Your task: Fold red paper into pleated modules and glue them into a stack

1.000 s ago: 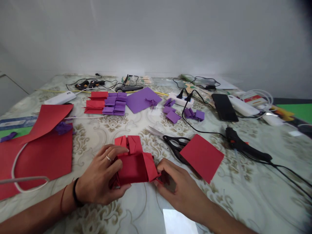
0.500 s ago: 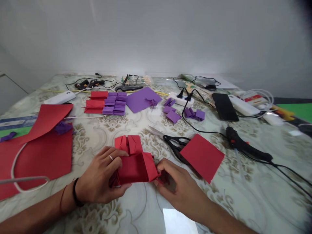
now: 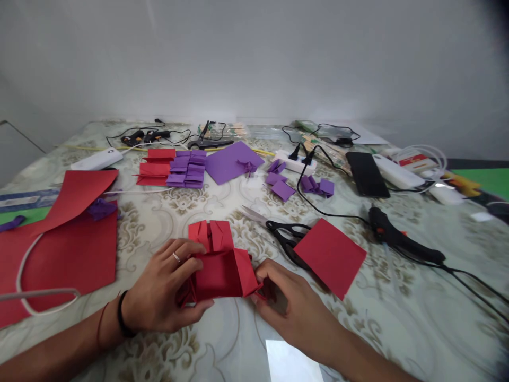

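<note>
A folded red paper box [image 3: 218,273] with raised sides and a flap at its far edge is held low over the patterned tabletop. My left hand [image 3: 167,286] is closed on its left side, fingers over the wall and thumb along the near edge. At the right corner, my right hand [image 3: 288,297] pinches the paper between thumb and fingers; its other fingertips are partly hidden. To the right lie black-handled scissors [image 3: 286,244], partly under a red paper square [image 3: 331,257].
A black glue gun [image 3: 405,239] with its cord lies at the right, near a phone [image 3: 366,175]. Large red sheets [image 3: 87,260] cover the left side. Folded purple pieces [image 3: 186,168], a purple sheet [image 3: 228,164] and a white power strip [image 3: 296,162] lie farther back.
The far flap and left wall of the red paper box have shifted slightly to the right. My left hand's fingers have moved a little; my right hand keeps its pinch.
</note>
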